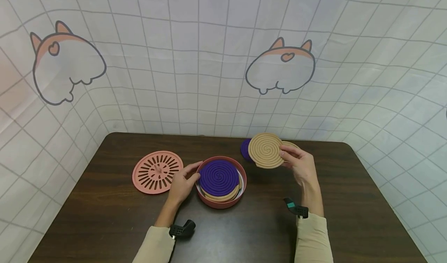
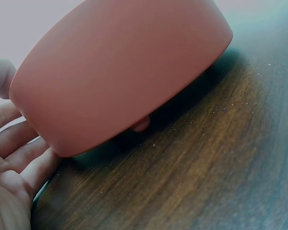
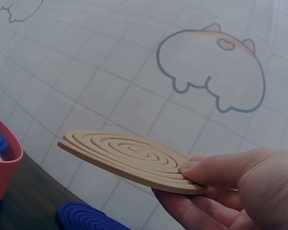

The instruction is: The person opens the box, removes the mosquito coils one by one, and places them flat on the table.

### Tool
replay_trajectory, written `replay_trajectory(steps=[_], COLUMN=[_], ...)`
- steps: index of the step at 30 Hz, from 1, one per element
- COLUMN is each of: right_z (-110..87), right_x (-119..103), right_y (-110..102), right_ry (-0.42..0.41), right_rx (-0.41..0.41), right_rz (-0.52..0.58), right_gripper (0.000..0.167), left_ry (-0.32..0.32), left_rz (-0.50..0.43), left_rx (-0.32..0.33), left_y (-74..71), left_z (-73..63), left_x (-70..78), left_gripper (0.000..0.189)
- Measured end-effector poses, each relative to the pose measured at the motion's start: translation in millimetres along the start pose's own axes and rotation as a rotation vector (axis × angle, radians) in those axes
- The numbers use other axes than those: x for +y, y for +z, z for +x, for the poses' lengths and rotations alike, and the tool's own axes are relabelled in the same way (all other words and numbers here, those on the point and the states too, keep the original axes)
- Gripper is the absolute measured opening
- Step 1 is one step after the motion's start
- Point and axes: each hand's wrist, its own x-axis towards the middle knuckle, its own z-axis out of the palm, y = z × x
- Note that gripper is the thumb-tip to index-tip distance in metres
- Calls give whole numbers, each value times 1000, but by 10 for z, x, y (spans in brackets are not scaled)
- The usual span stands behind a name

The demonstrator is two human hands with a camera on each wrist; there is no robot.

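Observation:
My left hand holds the side of a round red tray, its thumb at the rim and the fingers along the wall. Inside the tray a purple mosquito coil lies on top of tan coils. In the left wrist view the tray's wall fills the upper part, with a small foot under it. My right hand pinches a tan mosquito coil between thumb and fingers, raised above the table and tilted.
Left of the tray lies a pink slotted lid with a central knob. Another purple coil lies at the table's back, partly behind the held coil; a further tan edge shows behind the right hand. A patterned curtain hangs beyond the table.

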Motion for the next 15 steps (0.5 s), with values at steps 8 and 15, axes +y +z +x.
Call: replay_trajectory(steps=[8,15], right_z=[7,15], right_x=[16,22], right_y=[-77,-137], right_ry=[-30,-47], right_rx=[61,139], right_rz=[81,145], right_gripper=[21,19], left_ry=[-3,0], left_rz=[-1,0], left_rx=[-9,-7], left_y=[-2,-4], left_z=[-3,-3], left_x=[-6,-8], left_gripper=[39,39])
